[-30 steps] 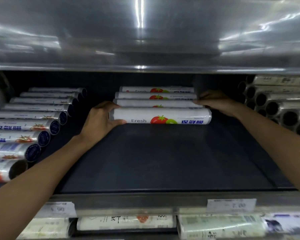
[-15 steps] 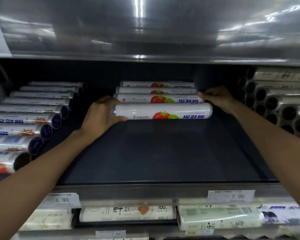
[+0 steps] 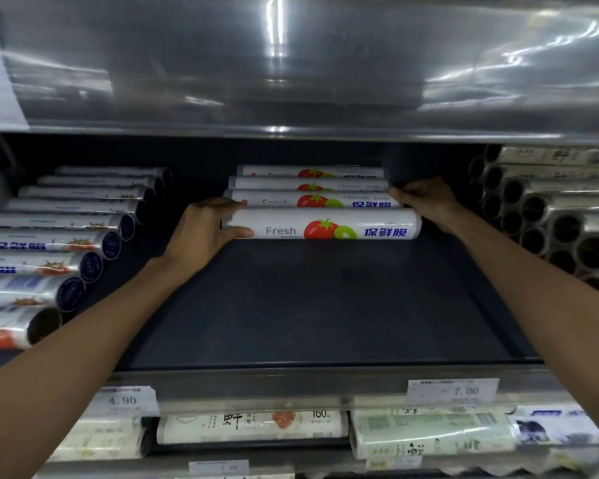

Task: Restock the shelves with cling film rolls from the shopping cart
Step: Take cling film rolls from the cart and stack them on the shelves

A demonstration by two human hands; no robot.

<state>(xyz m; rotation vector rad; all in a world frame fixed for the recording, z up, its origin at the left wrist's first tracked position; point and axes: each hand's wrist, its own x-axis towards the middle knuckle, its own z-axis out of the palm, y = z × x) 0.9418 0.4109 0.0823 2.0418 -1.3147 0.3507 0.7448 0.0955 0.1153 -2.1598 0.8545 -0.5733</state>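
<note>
White plastic-wrapped cylindrical cling film roll [image 3: 325, 224]: likely light, stiff, slick wrap; hold at ends. Left hand [image 3: 201, 233] grips left end; right hand [image 3: 426, 202] at right end, grasp unclear.

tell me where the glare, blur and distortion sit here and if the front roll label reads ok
Head view: glare streaks across the metal panel above, deep shadow at the back of the shelf; the front roll is sharp, "Fresh" legible. Same head view, edges: left rolls and price tag look soft, lines bowed by the wide lens.
</note>
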